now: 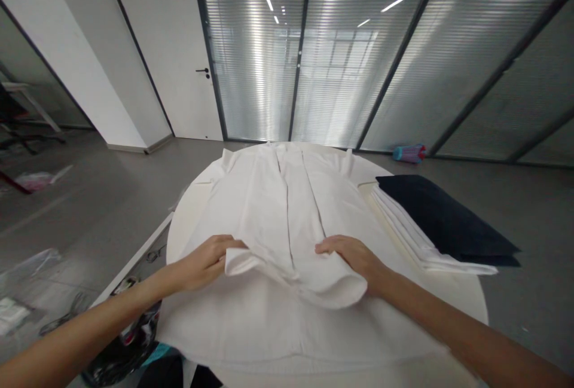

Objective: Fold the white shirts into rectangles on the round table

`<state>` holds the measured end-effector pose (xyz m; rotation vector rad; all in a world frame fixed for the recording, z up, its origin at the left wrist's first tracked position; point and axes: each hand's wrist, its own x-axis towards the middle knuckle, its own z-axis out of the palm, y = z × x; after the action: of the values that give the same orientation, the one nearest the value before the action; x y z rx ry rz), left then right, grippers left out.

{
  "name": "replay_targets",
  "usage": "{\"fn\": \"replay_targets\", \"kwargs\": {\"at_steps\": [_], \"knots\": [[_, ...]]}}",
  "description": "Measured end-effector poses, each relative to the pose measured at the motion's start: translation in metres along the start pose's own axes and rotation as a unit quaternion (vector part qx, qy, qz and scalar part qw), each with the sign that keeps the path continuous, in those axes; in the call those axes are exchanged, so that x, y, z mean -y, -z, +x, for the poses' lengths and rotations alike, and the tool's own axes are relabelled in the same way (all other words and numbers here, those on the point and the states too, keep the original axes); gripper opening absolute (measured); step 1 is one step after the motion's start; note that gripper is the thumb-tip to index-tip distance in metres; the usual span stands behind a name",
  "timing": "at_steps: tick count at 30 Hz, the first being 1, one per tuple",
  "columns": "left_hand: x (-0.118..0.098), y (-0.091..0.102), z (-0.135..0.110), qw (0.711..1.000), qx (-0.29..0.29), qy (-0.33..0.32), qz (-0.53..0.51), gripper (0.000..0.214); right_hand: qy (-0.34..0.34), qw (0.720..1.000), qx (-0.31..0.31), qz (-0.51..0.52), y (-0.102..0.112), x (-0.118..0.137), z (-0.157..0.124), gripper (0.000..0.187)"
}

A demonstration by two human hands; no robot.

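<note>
Behind everything, a glass wall (359, 65) with lowered blinds, split by dark frames into several panels. Left of it, one white door (179, 59) with one black handle (204, 71).

Nearer, one round white table (191, 205). Spread across most of it, one white shirt (287, 196), front up, with the collar at the far edge and the button strip running down the middle toward the camera. Near hem turned up and back on itself into one soft fold (314, 283) across the lower middle of the cloth. Writing or labels on the shirt: none legible from here.

On the right side of the table, just beside the shirt, one stack of folded clothes (403, 226): white pieces below, layers too thin to count surely, and one dark navy piece (443, 214) on top.

Two bare hands, one at each end of the fold. Left hand (204, 262) curled narrow around the left end, fingers closed on the cloth. Right hand (354, 256) laid palm down over the right end, fingers stretched together and pointing left; impossible to tell whether gripping or only pressing.

On the floor by the glass, well apart from the table, one small blue and pink object (408, 153), too blurred to name or read.
</note>
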<state>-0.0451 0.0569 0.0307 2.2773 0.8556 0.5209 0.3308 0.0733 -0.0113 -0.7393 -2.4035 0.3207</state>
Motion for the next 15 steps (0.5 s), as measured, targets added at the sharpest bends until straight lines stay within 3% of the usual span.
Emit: {"fn": "replay_targets", "kwargs": {"at_steps": [3, 7, 9, 12, 15], "knots": [[0.008, 0.015, 0.029, 0.975, -0.083, 0.147, -0.144, 0.057, -0.154, 0.987, -0.039, 0.021, -0.005, -0.014, 0.025, 0.032], [0.034, 0.028, 0.079, 0.883, -0.109, 0.29, -0.352, 0.06, -0.353, 0.924, -0.122, 0.077, -0.013, -0.031, 0.068, 0.031], [0.048, 0.03, 0.097, 0.843, -0.115, 0.352, -0.392, 0.055, -0.401, 0.902, -0.121, 0.104, -0.016, -0.036, 0.082, 0.032], [0.059, 0.028, 0.103, 0.825, -0.124, 0.365, -0.414, 0.054, -0.433, 0.883, -0.089, 0.159, -0.014, -0.037, 0.083, 0.039], [0.057, 0.024, 0.085, 0.846, -0.108, 0.3, -0.427, 0.054, -0.437, 0.862, -0.062, 0.248, -0.009, -0.029, 0.072, 0.04]]}}
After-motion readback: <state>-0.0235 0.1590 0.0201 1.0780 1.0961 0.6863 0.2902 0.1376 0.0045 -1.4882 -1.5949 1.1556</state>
